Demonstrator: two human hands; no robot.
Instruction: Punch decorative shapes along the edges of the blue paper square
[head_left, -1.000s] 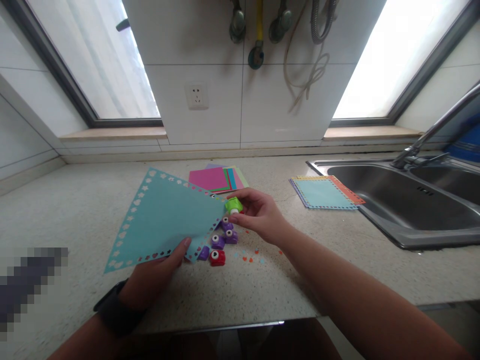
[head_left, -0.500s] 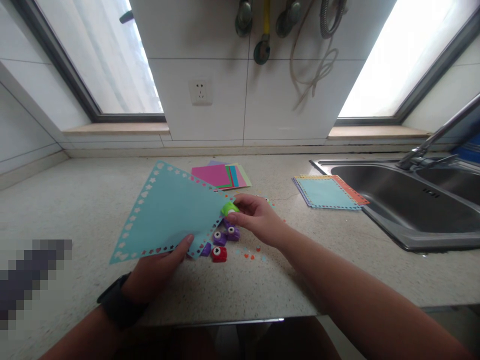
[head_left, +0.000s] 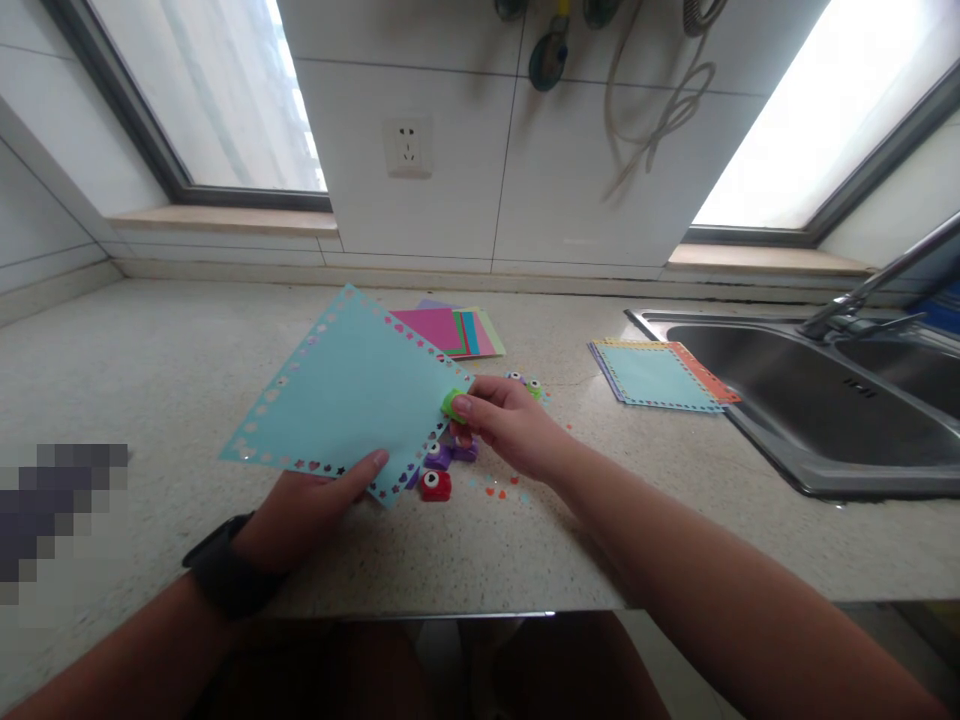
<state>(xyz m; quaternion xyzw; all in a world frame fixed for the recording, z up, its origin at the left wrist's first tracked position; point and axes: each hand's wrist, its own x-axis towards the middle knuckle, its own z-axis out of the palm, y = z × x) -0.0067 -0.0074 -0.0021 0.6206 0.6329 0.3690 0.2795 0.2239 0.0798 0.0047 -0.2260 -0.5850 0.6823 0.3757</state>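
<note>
My left hand [head_left: 322,500] grips a light blue sheet of paper [head_left: 352,390] by its near edge, thumb on top and fingers hidden beneath. Small shapes such as stars and hearts are cut along the sheet's borders. At its right edge my right hand [head_left: 514,420] pinches a green craft punch [head_left: 453,405], which sits over the paper's border. Just below lie a red craft punch [head_left: 436,486] and purple craft punches [head_left: 437,456], partly covered by the paper and my hand. More punches [head_left: 534,388] show behind my right hand.
Coloured paper sheets [head_left: 435,328] lie at the back. A stack of border-punched sheets [head_left: 651,376] sits beside the steel sink [head_left: 787,440] on the right. Tiny paper cutouts [head_left: 502,492] are scattered on the counter. A wall socket [head_left: 408,147] is above.
The view has tilted down slightly. The paper has turned a little, and my right thumb now lies over the green punch at the sheet's edge. Both hands keep their holds.
</note>
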